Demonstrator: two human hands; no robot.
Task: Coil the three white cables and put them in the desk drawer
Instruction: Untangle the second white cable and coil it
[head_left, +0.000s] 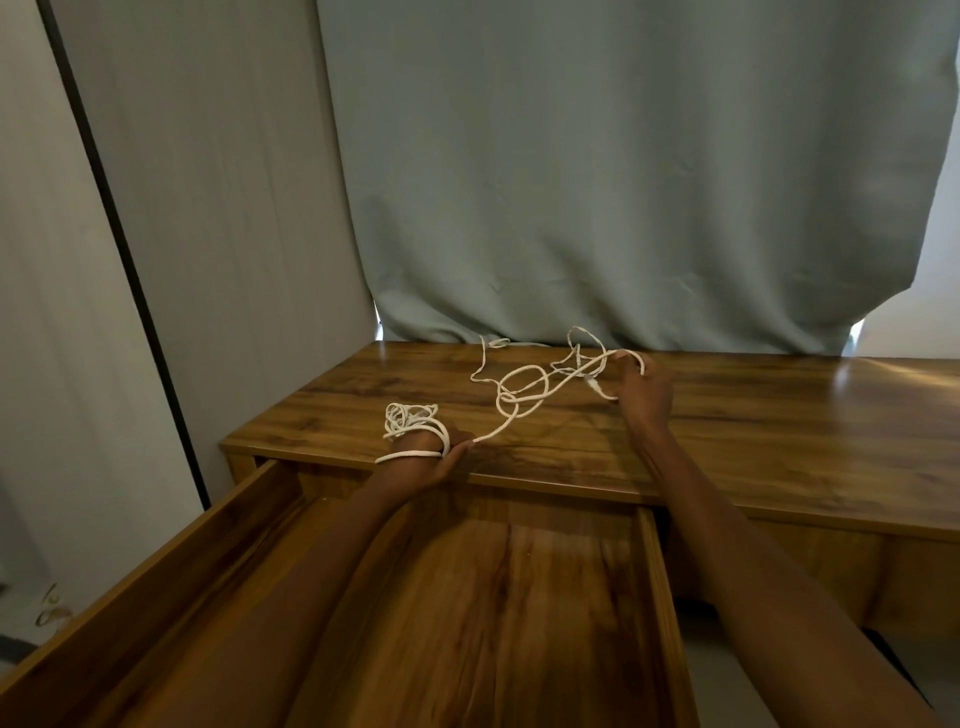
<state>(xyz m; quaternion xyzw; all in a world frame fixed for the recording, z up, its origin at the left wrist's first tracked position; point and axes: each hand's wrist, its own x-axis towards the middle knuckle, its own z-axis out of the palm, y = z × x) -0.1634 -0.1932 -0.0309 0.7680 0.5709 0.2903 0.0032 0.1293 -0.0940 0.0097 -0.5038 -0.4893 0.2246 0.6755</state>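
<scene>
White cables lie on the wooden desk (753, 415). A small coiled bundle (408, 417) sits just behind my left hand (434, 457). A loop of white cable is wound round that hand, and its fingers hold the strand at the desk's front edge. From there the loose cable (522, 392) runs back in loops and tangles toward my right hand (641, 387), which pinches the cable near its plug end. Another loose white strand (485, 358) lies by the curtain. The desk drawer (519, 597) stands pulled out below my arms, with nothing visible inside.
A grey-green curtain (623, 182) hangs behind the desk. A pale wall panel with a dark edge strip (130, 286) stands at the left. The drawer's left side wall (156, 571) reaches toward me.
</scene>
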